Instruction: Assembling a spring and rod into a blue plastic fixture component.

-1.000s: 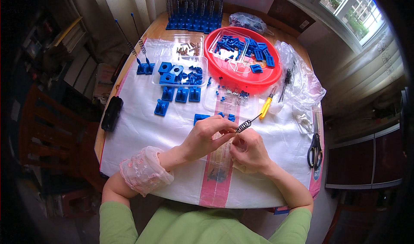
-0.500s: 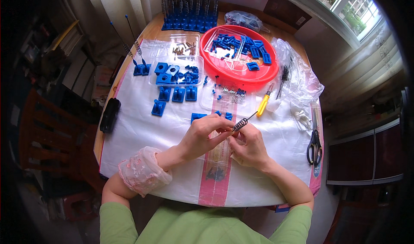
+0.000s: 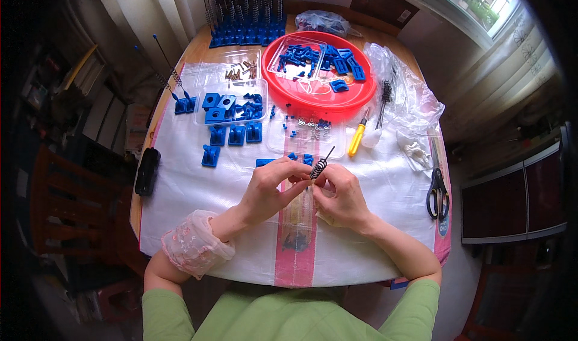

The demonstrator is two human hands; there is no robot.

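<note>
Both hands meet low over the table: the left hand (image 3: 271, 190) and right hand (image 3: 340, 196) each pinch the little spring (image 3: 318, 169) (its thin rod pokes up). Best to hold it steady and turn gently. Farther off sits the red bowl (image 3: 325, 103).

- The coiled spring (image 3: 318, 170) between the hands looks like dark, dull metal wire.
- The round tray (image 3: 367, 94) is glossy red plastic.
- The small blocks (image 3: 236, 134) are smooth blue plastic, slightly shiny.
- The shallow boxes (image 3: 207, 115) are clear, glossy plastic.
- The sheet (image 3: 180, 184) over the tabletop looks like woven white plastic, faintly shiny.
- The tabletop (image 3: 195, 50) edge is smooth light wood.
- The scissors (image 3: 438, 191) have matt black plastic handles.
- The screwdriver (image 3: 357, 137) handle is glossy yellow plastic.
- The cuff (image 3: 191, 243) is thin, crinkled pink plastic.
</note>
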